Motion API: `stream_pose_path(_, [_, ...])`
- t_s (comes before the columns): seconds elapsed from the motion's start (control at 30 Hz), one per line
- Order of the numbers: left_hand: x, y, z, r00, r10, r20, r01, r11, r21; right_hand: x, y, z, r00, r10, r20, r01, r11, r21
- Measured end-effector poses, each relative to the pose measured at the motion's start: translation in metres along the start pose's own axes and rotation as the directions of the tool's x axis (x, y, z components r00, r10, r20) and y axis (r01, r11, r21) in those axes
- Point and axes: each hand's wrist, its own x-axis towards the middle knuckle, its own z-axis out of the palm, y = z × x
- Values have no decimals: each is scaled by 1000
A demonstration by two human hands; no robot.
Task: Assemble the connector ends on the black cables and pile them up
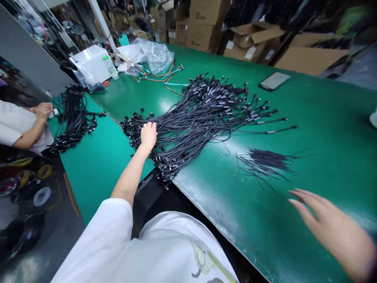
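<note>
Green worktop with a big heap of black cables lying loose, a small tuft of thin wires apart to the heap's right, left hand on the heap, fingers resting close together, whether gripping unclear, right hand beyond the tuft, fingers spread wide and empty.

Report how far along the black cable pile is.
Looks done: a small bunch of thin black wires lies apart on the green mat. In hand: the left hand rests on the large black cable pile. Left: most of that pile. Right hand open, empty.
</note>
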Motion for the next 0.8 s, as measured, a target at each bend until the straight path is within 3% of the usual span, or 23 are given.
stream_pose_path(0.07, [11,-10,2,999,29,31,-29,1000,-12,22,-29,22,993,-73,94,64,993,99])
stream_pose_path(0.2, [19,-26,-2,998,52,35,-48,991,-124,66,-85,53,935,-265,236,219,954,203])
stream_pose_path(0.37, [29,-29,-6,997,74,37,-64,974,-217,111,-129,64,846,-456,276,418,889,189])
stream_pose_path(0.47, [25,-22,-5,990,127,55,-108,957,-270,153,-158,67,803,-538,256,496,842,211])
stream_pose_path(0.6, [24,-22,-15,994,105,23,-95,956,-277,238,-211,89,824,-561,75,545,822,168])
stream_pose_path(0.73, [46,-35,-40,988,24,-151,-55,977,-206,300,-261,126,888,-451,93,453,892,6])
stream_pose_path(0.8, [56,-42,-46,990,87,-109,-105,979,-174,310,-272,137,894,-435,112,439,898,-16])
